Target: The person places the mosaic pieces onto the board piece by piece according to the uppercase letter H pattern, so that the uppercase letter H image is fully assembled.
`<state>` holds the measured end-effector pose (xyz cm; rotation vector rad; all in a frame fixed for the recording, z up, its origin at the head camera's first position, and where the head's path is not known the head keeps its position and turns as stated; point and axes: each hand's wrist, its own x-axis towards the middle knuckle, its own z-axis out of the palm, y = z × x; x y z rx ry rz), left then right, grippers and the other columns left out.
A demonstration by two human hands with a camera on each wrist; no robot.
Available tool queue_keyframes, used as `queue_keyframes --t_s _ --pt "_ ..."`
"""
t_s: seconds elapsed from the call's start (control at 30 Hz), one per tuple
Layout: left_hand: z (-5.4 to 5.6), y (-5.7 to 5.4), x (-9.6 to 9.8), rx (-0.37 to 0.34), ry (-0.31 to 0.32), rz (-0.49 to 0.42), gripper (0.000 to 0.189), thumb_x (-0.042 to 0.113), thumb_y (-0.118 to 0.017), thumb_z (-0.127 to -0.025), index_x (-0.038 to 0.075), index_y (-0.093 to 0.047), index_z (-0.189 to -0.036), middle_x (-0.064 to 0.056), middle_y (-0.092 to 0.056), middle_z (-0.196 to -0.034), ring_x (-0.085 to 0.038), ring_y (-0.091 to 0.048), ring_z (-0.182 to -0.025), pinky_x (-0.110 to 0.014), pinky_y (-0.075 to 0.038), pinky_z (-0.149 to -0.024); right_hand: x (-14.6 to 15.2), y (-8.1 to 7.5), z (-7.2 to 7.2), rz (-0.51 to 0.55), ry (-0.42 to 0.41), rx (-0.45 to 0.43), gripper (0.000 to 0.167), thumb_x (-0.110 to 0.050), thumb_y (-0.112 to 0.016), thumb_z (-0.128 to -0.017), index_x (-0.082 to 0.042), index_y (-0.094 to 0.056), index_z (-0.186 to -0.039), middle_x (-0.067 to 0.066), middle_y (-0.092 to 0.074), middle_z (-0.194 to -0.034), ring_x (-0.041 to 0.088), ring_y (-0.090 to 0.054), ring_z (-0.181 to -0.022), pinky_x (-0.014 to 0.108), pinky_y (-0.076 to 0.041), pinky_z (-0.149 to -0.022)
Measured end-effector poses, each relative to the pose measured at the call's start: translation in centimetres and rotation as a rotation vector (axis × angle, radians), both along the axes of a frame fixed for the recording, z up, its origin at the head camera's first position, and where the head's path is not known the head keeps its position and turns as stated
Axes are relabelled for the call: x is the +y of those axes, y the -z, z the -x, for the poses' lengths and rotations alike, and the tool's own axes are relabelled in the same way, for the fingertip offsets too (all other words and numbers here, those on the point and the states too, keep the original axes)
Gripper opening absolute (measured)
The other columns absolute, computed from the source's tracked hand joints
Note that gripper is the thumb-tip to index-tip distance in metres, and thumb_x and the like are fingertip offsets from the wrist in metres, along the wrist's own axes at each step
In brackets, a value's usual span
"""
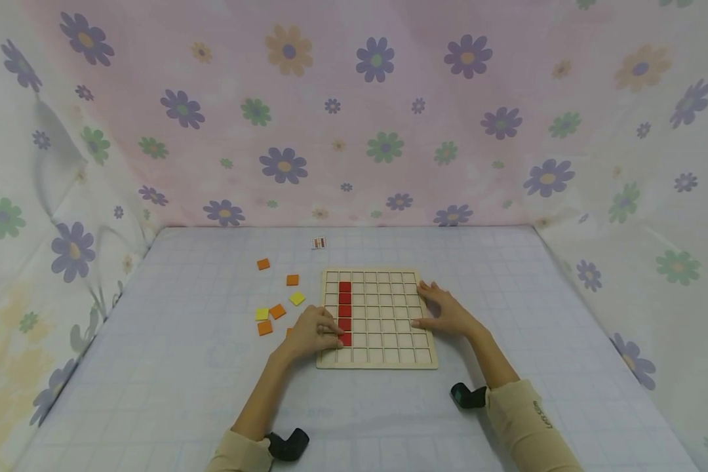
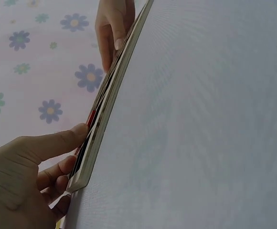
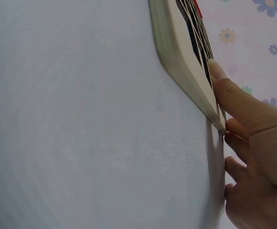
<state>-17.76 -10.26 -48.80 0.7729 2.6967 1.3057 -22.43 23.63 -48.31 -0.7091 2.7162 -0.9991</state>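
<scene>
Between the hands [image 1: 314, 333] [image 1: 445, 313] lies the gridded board [image 1: 385, 326], seemingly touching both.

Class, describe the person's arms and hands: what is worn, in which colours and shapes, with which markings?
The left sleeve and right sleeve are beige, the right with dark lettering. A black, bent device juts out by each sleeve. The left grip wears what looks like a ring; the right grip shows no glove.
</scene>
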Motion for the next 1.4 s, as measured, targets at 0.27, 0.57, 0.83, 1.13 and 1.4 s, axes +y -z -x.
queue_keyframes --t_s 0.27,0.57,0.83,1.13,1.4 --pt "-0.11 -0.27 0.14 -0.008 -0.005 0.016 0.015 0.016 -0.081 -0.07 0.009 -0.075 -0.082 0.002 -0.062 -0.081 -0.015 -0.044 -0.084 -0.031 -0.036 -0.075 -0.06 0.11 -0.08 0.0 0.003 0.004 0.084 -0.029 -0.076 -0.078 0.01 -0.034 -0.139 0.027 -0.026 -0.147 0.048 -0.012 -0.137 0.064 -0.007 -0.106" --pt "-0.39 -0.17 0.19 -0.011 -0.033 0.01 0.015 0.017 -0.081 -0.071 0.009 -0.075 -0.082 0.003 -0.066 -0.081 -0.015 -0.046 -0.086 -0.033 -0.035 -0.078 -0.18 -0.11 -0.26 -0.004 0.004 -0.002 0.084 -0.03 -0.075 -0.078 0.011 -0.034 -0.139 0.027 -0.025 -0.147 0.048 -0.012 -0.137 0.064 -0.007 -0.106" --pt "-0.4 -0.31 0.17 -0.01 -0.034 -0.02 0.017 0.017 -0.084 -0.067 0.006 -0.076 -0.078 0.002 -0.064 -0.077 -0.014 -0.046 -0.082 -0.029 -0.036 -0.072 -0.15 -0.13 -0.2 -0.007 0.001 -0.006 0.084 -0.03 -0.076 -0.078 0.011 -0.034 -0.139 0.028 -0.025 -0.147 0.049 -0.012 -0.137 0.064 -0.007 -0.106" --pt "-0.71 -0.28 0.19 0.013 -0.034 0.019 0.019 0.018 -0.083 -0.068 0.008 -0.077 -0.084 0.001 -0.062 -0.085 -0.017 -0.046 -0.088 -0.034 -0.038 -0.078 -0.06 -0.14 -0.1 -0.002 0.008 -0.007 0.083 -0.028 -0.076 -0.078 0.011 -0.035 -0.138 0.028 -0.025 -0.147 0.049 -0.012 -0.137 0.064 -0.007 -0.106" --pt "-0.88 -0.05 0.33 0.024 -0.071 -0.006 0.018 0.014 -0.081 -0.071 0.007 -0.075 -0.086 -0.001 -0.065 -0.087 -0.018 -0.048 -0.089 -0.037 -0.038 -0.081 -0.19 -0.21 0.01 -0.011 0.007 -0.004 0.084 -0.029 -0.076 -0.078 0.011 -0.034 -0.139 0.027 -0.026 -0.147 0.048 -0.012 -0.137 0.064 -0.007 -0.106"
